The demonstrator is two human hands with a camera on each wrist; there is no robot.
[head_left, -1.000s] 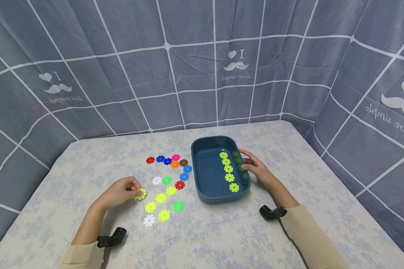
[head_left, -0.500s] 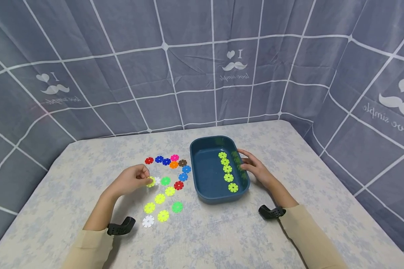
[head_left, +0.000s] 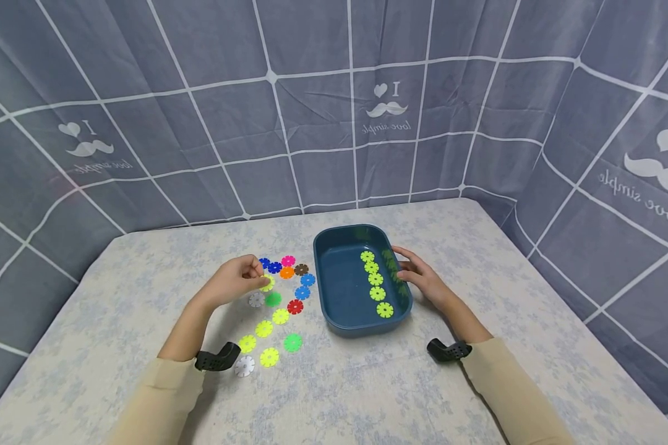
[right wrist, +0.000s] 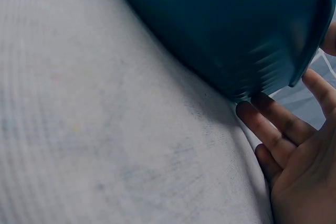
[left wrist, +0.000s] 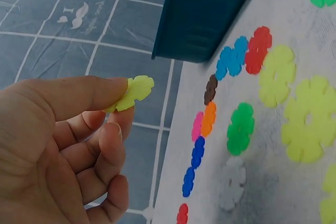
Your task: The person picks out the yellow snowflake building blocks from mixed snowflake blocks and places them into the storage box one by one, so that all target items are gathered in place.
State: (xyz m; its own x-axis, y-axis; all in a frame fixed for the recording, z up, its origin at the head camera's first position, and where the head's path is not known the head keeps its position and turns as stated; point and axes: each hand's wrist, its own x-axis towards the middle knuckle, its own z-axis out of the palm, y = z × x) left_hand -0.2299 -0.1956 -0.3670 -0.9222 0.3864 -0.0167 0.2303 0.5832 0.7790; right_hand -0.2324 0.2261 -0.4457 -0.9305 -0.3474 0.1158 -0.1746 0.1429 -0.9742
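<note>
The left hand (head_left: 235,283) pinches a yellow disc (left wrist: 142,88) between thumb and index finger, the other fingers bent inward, holding it above the pale table (head_left: 356,395). Just beyond the pinch lie two dark blue discs (head_left: 274,270), and just to its right a pink disc (head_left: 288,264) and an orange disc (head_left: 286,275). On the pinch's near side, a white disc (head_left: 256,303) sits beside a green disc (head_left: 273,303). Farther right of the pinch, a brown disc (head_left: 301,272), two light blue discs (head_left: 302,296) and a red disc (head_left: 295,310) form a curve. Nearer the person than the pinch are four loose yellow discs (head_left: 264,332), another green disc (head_left: 292,347) and another white disc (head_left: 244,371). Well to the right of the pinch stands a teal bin (head_left: 362,332); inside, along the side by the right hand (head_left: 431,289), five yellow discs (head_left: 375,283) lie in a row. That hand's fingers are spread, touching the bin's outer wall; I cannot tell whether its thumb reaches over the rim
</note>
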